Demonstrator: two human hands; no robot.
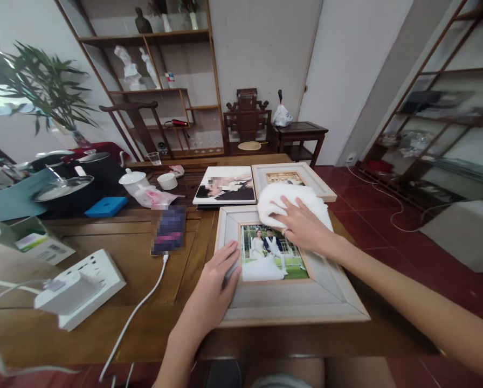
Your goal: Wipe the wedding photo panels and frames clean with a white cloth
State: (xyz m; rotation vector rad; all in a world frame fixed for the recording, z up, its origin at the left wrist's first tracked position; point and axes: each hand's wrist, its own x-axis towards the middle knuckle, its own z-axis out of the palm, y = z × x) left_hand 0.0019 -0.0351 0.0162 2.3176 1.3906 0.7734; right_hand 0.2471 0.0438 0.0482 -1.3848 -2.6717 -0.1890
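A pale wooden picture frame point(326, 299) holding a wedding photo point(271, 253) lies flat on the wooden table point(152, 269) in front of me. My left hand point(215, 288) rests flat on the frame's left border, fingers stretched out. Over the frame's top right corner, my right hand point(302, 223) presses down on a white folded cloth point(290, 199), fingers spread on it. Behind lie a second pale frame point(318, 186) and an unframed photo print point(227, 186).
A phone point(167, 229) on a white charging cable lies left of the frame. A white power strip point(80, 285) sits at the near left. Pots, a white teapot point(133, 180), cups and a blue box point(106, 206) crowd the far left. Shelves and dark chairs stand behind.
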